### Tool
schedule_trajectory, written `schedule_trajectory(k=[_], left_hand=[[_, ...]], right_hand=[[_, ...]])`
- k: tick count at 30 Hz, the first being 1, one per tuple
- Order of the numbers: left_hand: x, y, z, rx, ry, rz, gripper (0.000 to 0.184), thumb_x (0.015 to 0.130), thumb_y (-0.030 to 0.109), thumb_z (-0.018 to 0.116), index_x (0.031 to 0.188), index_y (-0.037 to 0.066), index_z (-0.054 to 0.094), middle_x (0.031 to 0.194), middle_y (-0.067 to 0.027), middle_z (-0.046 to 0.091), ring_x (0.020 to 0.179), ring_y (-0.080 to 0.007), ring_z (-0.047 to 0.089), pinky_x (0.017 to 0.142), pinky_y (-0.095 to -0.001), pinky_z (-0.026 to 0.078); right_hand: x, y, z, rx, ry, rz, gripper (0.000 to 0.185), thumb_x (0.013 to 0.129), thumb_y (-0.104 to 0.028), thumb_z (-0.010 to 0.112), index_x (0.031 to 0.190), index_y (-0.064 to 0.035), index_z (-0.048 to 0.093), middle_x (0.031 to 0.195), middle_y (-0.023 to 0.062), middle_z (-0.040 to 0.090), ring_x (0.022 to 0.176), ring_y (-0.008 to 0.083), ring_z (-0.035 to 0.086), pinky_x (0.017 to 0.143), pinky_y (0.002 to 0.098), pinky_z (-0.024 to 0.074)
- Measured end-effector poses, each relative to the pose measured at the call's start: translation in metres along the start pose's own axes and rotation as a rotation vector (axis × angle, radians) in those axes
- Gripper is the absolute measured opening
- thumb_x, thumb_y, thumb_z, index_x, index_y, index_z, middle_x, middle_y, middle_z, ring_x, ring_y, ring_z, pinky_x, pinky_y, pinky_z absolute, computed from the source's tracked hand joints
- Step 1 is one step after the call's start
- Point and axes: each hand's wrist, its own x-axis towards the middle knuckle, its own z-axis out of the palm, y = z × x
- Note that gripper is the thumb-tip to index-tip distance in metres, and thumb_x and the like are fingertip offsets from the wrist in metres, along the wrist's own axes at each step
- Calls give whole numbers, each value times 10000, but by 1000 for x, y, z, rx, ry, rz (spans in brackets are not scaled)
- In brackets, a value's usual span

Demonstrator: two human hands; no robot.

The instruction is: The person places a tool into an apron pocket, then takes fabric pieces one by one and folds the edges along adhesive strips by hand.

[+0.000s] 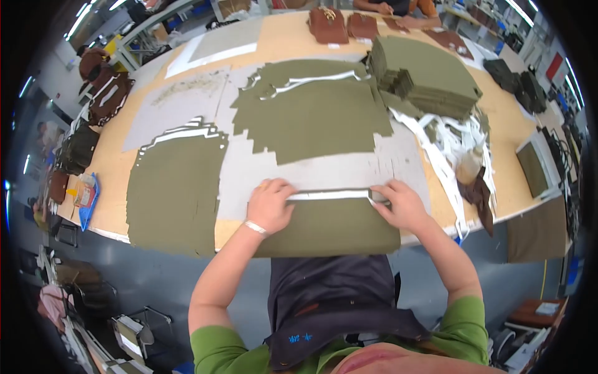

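Observation:
An olive fabric panel lies at the table's front edge, its near side reaching to the apron. Along its far edge runs a narrow white strip, with a thin dark fold of fabric beside it. My left hand grips the panel's far left corner at one end of the strip, fingers curled. At the opposite end, my right hand pinches the far right corner. The fingertips partly cover both corners.
Staggered olive panels lie ahead, and more panels with white strips at left. A tall olive stack stands back right, near tangled white strips and a bottle. A blue tray sits far left. Another person's arm rests across the table.

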Motion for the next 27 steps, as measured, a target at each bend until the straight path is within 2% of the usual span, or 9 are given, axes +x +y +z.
schedule_trajectory(k=[6, 8, 10, 12, 15, 19, 23, 26, 27], left_hand=[[-20, -14, -21, -155, -403, -255, 196, 773, -21, 636, 903, 123, 654, 869, -109, 601, 892, -334, 608, 870, -425, 496], [9, -24, -26, -175, -224, -213, 165, 785, -39, 607, 861, 104, 640, 843, -116, 615, 857, -356, 616, 917, -447, 477], [57, -59, -11, -76, 33, -178, 207, 792, -22, 624, 943, 116, 658, 992, -137, 629, 951, -356, 605, 938, -449, 478], [107, -63, -21, 83, 483, -122, 296, 792, 9, 662, 1060, 135, 662, 1203, -130, 593, 1079, -351, 566, 975, -447, 475], [127, -70, -26, 117, 483, -276, 381, 794, 53, 703, 1157, 154, 647, 1334, -99, 528, 1183, -339, 516, 995, -448, 472], [64, -91, -27, 217, 36, -359, 380, 805, 135, 728, 1175, 191, 662, 1340, -47, 543, 1273, -293, 488, 1016, -453, 455], [-37, -155, -43, 274, 216, -580, 326, 799, 175, 753, 1117, 157, 685, 1249, -63, 603, 1201, -296, 537, 982, -432, 470], [-83, -184, -55, 162, 96, -757, 244, 784, 208, 775, 1009, 127, 725, 1130, -69, 642, 1137, -287, 559, 957, -422, 477], [-84, -187, -56, 104, 158, -761, 169, 782, 215, 784, 893, 97, 735, 1027, -75, 654, 1002, -283, 609, 891, -402, 500]], right_hand=[[-9, 15, -5, 233, -139, 113, 193, 816, -41, 673, 991, -113, 713, 877, 119, 611, 837, 335, 627, 751, 395, 522], [18, 23, -18, 178, -50, 101, 187, 828, -31, 656, 991, -106, 709, 872, 116, 611, 817, 342, 625, 752, 399, 520], [71, 41, -31, 80, 54, 120, 235, 832, -36, 656, 1053, -108, 693, 936, 118, 622, 880, 336, 626, 793, 410, 519], [126, 55, -40, -122, 389, -82, 315, 828, -63, 678, 1137, -119, 667, 1093, 116, 613, 1010, 324, 603, 847, 414, 515], [176, 62, -27, -278, 504, 98, 395, 818, -114, 709, 1205, -151, 639, 1227, 100, 569, 1136, 316, 552, 903, 429, 506], [168, 49, 27, -237, 91, 85, 378, 822, -176, 728, 1192, -159, 654, 1258, 83, 558, 1167, 311, 537, 960, 435, 488], [140, 37, 59, -78, -5, 33, 312, 835, -153, 706, 1145, -131, 677, 1223, 82, 577, 1149, 300, 551, 967, 407, 484], [134, 16, 71, 155, -70, 1, 291, 843, -128, 683, 1133, -114, 683, 1187, 79, 590, 1070, 282, 595, 931, 382, 501], [134, -5, 76, 250, -121, 8, 294, 843, -121, 676, 1137, -109, 681, 1174, 78, 593, 1032, 275, 609, 917, 372, 507]])
